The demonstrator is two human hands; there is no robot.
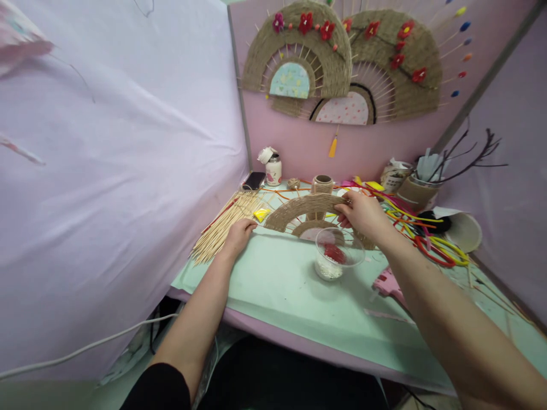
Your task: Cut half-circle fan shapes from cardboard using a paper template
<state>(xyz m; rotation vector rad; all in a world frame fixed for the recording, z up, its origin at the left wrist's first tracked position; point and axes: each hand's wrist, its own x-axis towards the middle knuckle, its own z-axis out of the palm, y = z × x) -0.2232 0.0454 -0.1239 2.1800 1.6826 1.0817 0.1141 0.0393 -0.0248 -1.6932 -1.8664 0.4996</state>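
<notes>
A half-round fan of woven brown twine on thin sticks (294, 209) stands tilted up over the table. My right hand (361, 213) grips its upper right part, thumb and fingers closed on the twine. At the fan's lower left end, my left hand (241, 233) is pinched closed where a thin stick end appears to come out; the fingertips are small in view. In front of the fan stands a clear plastic cup (342, 262) with white bits and something red inside, hiding part of the fan's lower edge.
Thin wooden sticks (222, 230) lie beside my left hand, near a yellow packet (261, 214). A twine spool (321, 185) stands behind the fan. Coloured pipe cleaners (444, 250) and a pink glue gun (390, 283) lie right. Finished fans (299, 34) hang on the back wall.
</notes>
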